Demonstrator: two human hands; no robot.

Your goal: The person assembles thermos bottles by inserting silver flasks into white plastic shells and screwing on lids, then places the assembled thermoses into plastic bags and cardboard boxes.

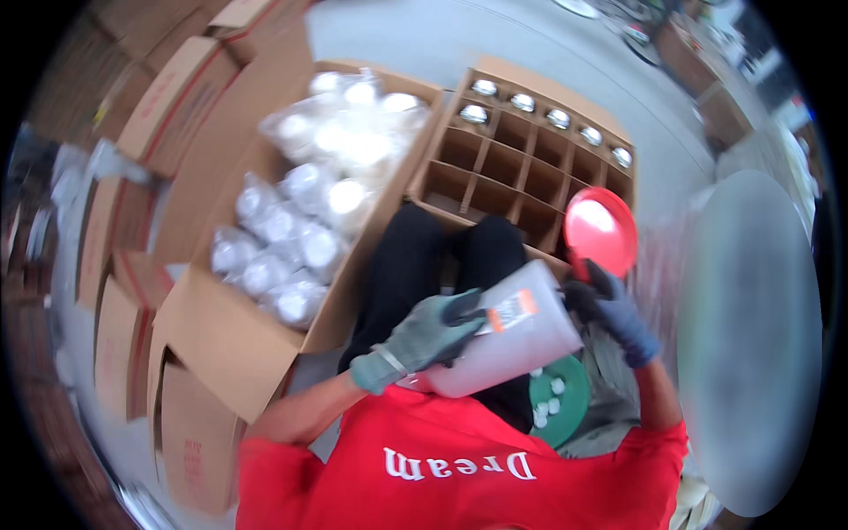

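Observation:
My left hand (422,340), in a grey-green glove, is closed on a translucent, whitish cylindrical container (503,353) with an orange and white label. It lies tilted across my lap. My right hand (614,314), in a dark grey-blue glove, pinches the lower edge of a round red lid (601,231). The lid is held up over the near right corner of a divided carton (464,212). Several shiny silver tops (558,118) stand in its far cells and right-hand cells. Motion blurs the right fingertips.
On the left stands an open carton (353,309) of clear-bagged, round whitish pieces (305,185). A green round dish (574,397) with several small white pieces (554,406) is beside my lap. More cartons (181,106) line the left. A blurred, pale rounded shape (746,344) is at right.

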